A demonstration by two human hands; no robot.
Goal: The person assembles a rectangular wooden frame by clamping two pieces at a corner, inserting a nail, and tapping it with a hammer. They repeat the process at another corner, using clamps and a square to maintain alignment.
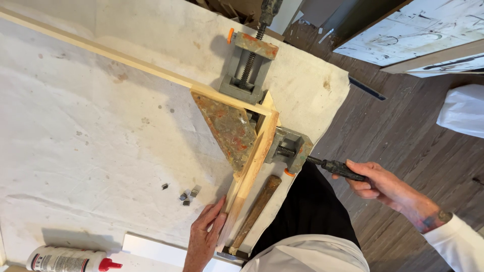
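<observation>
Single head view, looking steeply down, close over cloth-covered table (91,131) corner and floor (403,136).

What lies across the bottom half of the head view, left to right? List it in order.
Glue bottle → small metal pieces → left hand on the wooden strip → wooden-handled tool → clamp screw handle → right hand.

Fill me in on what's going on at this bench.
A person has two wooden strips meeting in a corner clamp on a cloth-covered table. The right hand grips the clamp's screw handle; the left hand presses on the near strip. A hammer lies alongside, a glue bottle at the table's edge.
</observation>
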